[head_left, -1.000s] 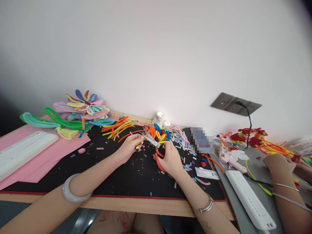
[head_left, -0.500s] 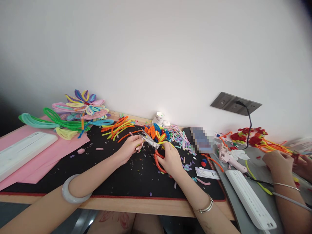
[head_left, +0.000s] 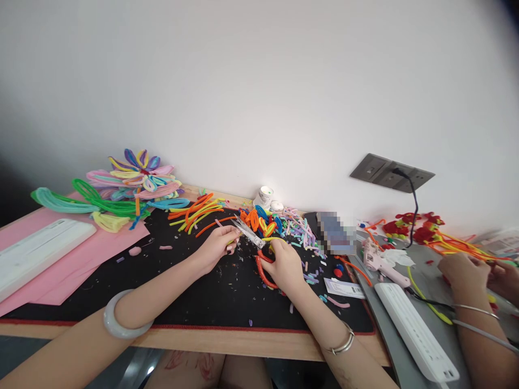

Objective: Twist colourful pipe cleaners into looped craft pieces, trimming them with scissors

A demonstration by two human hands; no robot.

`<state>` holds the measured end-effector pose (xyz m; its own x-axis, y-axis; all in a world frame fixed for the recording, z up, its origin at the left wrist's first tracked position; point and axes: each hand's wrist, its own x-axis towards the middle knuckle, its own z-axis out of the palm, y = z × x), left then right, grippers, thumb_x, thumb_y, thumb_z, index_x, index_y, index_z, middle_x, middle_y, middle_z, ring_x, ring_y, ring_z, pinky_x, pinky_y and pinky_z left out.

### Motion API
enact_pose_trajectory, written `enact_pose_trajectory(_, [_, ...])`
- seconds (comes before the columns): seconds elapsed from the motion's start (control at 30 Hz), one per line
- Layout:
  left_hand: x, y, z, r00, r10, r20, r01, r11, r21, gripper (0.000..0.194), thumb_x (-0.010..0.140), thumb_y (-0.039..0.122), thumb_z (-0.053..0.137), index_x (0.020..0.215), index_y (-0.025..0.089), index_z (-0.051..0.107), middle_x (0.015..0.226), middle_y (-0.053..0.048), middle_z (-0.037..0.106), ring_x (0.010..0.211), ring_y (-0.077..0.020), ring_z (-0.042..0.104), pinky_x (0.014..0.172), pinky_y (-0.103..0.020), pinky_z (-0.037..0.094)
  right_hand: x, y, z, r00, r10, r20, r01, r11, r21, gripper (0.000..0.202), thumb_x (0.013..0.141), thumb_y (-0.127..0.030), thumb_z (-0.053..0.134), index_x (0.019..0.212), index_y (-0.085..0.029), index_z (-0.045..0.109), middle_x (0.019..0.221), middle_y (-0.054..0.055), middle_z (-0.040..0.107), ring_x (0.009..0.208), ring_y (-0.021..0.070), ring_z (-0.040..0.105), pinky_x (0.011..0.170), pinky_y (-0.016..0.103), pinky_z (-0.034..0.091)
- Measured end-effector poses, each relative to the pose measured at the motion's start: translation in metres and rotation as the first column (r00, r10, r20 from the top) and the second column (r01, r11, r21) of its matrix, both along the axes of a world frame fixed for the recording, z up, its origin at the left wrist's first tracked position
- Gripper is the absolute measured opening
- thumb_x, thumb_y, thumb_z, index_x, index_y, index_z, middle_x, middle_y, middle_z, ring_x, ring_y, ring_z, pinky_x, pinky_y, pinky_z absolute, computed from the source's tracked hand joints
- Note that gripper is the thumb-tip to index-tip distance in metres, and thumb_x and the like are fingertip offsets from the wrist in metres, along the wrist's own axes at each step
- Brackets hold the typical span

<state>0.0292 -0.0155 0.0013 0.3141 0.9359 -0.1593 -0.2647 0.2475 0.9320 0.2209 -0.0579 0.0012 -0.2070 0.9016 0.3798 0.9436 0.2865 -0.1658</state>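
Scissors (head_left: 253,236) are positioned above the middle of the black mat (head_left: 182,292), blades directed toward the mat's far left corner. Right hand (head_left: 286,267) is closed around the red handles (head_left: 260,265); a yellow stem (head_left: 276,239) extends beside its index finger, and whether this hand also grips the stem cannot be determined. Left hand (head_left: 215,246) is pinched, thumb against fingers, on a yellow stub (head_left: 231,242) next to the blades. Loose stems (head_left: 198,213), orange and yellow, lie near the mat's far edge, left of the scissors. Scraps (head_left: 300,229) are heaped along the same edge, right of center. Cup (head_left: 264,198) stands beyond that edge. Phone (head_left: 336,232) lies at the far right corner; packet (head_left: 344,288) lies at the right edge. Pink paper (head_left: 117,246) covers part of the left edge. On the adjoining gray table (head_left: 395,351), a glue gun (head_left: 381,262) rests near the left edge, and a co-worker's hand (head_left: 464,273) is toward the right.
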Motion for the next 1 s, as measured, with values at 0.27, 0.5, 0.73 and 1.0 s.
enact_pose_trajectory(0.27, [-0.0018,0.0004,0.0035,0.999,0.036,0.014,-0.036,0.999,-0.013,0.029,0.071,0.037,0.064,0.067,0.015,0.047,0.063,0.005,0.041,0.046,-0.003,0.03,0.046,-0.017,0.024,0.0001,-0.0005,0.0023,0.997,-0.071,-0.025,0.07,0.997,-0.03,0.03,0.074,-0.047,0.052,0.082,-0.019,0.044,0.073,0.003,0.053,0.066,0.0181,0.05,0.059,0.027,0.034])
enact_pose_trajectory(0.5, [-0.0021,-0.0001,0.0,1.0,0.026,0.015,-0.025,0.999,-0.021,0.023,0.071,0.033,0.063,0.07,0.015,0.048,0.062,0.005,0.042,0.047,-0.0038,0.031,0.046,-0.018,0.025,-0.0019,-0.0018,-0.0021,1.0,0.0,0.01,0.0,0.999,-0.043,0.029,0.074,-0.044,0.053,0.084,-0.018,0.045,0.081,0.006,0.054,0.072,0.0192,0.05,0.063,0.028,0.036])
enact_pose_trajectory(0.73, [-0.0004,0.0005,-0.0006,1.0,0.013,0.01,-0.013,1.0,-0.011,0.022,0.071,0.032,0.062,0.068,0.014,0.049,0.062,0.004,0.043,0.048,-0.0043,0.032,0.047,-0.018,0.026,-0.0018,-0.0011,-0.0023,1.0,-0.005,0.027,0.007,0.998,-0.065,0.017,0.077,-0.035,0.05,0.08,-0.019,0.044,0.077,0.004,0.054,0.069,0.0183,0.049,0.063,0.027,0.035])
enact_pose_trajectory(1.0, [0.0004,-0.0003,0.0003,1.0,-0.001,0.012,0.001,1.0,-0.013,0.021,0.071,0.031,0.062,0.069,0.014,0.05,0.061,0.005,0.042,0.048,-0.0043,0.032,0.047,-0.018,0.027,-0.0027,-0.0008,-0.0029,0.999,-0.023,0.022,0.024,0.998,-0.066,0.019,0.076,-0.037,0.052,0.08,-0.019,0.045,0.076,0.004,0.055,0.067,0.018,0.05,0.06,0.026,0.034])
